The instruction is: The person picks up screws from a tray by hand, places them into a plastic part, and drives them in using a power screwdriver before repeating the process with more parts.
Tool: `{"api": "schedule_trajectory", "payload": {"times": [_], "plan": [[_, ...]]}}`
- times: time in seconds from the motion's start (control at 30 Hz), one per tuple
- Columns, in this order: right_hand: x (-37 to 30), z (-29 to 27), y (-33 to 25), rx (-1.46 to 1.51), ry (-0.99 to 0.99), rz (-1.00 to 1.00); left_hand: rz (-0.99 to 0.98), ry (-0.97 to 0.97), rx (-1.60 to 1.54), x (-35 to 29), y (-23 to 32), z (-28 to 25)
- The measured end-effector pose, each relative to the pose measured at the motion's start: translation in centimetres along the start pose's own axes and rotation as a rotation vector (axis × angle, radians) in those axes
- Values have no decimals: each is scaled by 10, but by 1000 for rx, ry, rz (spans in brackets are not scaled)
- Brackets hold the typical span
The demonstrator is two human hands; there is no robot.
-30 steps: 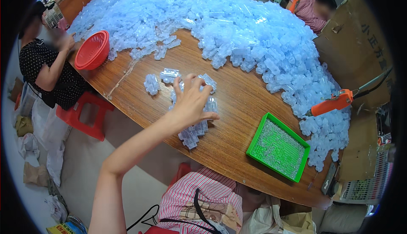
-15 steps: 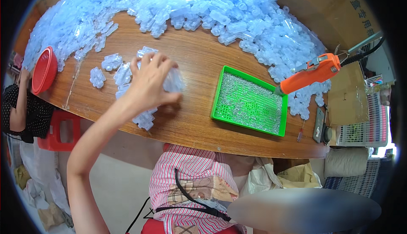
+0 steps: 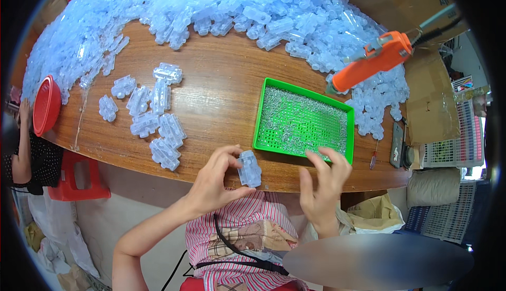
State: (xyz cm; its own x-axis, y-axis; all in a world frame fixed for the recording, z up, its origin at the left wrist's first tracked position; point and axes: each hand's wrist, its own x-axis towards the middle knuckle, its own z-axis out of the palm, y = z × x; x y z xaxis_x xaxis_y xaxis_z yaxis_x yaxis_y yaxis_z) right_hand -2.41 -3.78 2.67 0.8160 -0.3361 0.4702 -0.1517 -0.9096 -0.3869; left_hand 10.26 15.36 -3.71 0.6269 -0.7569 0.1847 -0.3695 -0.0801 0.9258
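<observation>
While a clear plastic piece [image 3: 250,171] is held at the front edge of the table [image 3: 221,112] by thumb and fingers of the left hand [image 3: 213,183], the right hand [image 3: 324,193], fingers parted, hovers at the near rim of a green tray [image 3: 279,153]. Loose pieces [image 3: 161,97] lie leftward; a heap [image 3: 211,1] lines the far edge.

Pink-and-white stripes on the garment [image 3: 245,220], and there's a brown plaid patch [image 3: 224,245]! Black strap [image 3: 269,266] slanting across; left hand [image 3: 212,181] and right hand [image 3: 325,195] bare.
</observation>
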Motion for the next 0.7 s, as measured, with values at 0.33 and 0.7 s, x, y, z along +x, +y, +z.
{"api": "schedule_trajectory", "payload": {"times": [0.33, 0.7], "plan": [[-12, 43, 37, -44, -5, -65, 74, 99, 460, 0, 19, 5], [-19, 24, 6, 185, -140, -146, -21, -221, 199, 4, 17, -19]]}}
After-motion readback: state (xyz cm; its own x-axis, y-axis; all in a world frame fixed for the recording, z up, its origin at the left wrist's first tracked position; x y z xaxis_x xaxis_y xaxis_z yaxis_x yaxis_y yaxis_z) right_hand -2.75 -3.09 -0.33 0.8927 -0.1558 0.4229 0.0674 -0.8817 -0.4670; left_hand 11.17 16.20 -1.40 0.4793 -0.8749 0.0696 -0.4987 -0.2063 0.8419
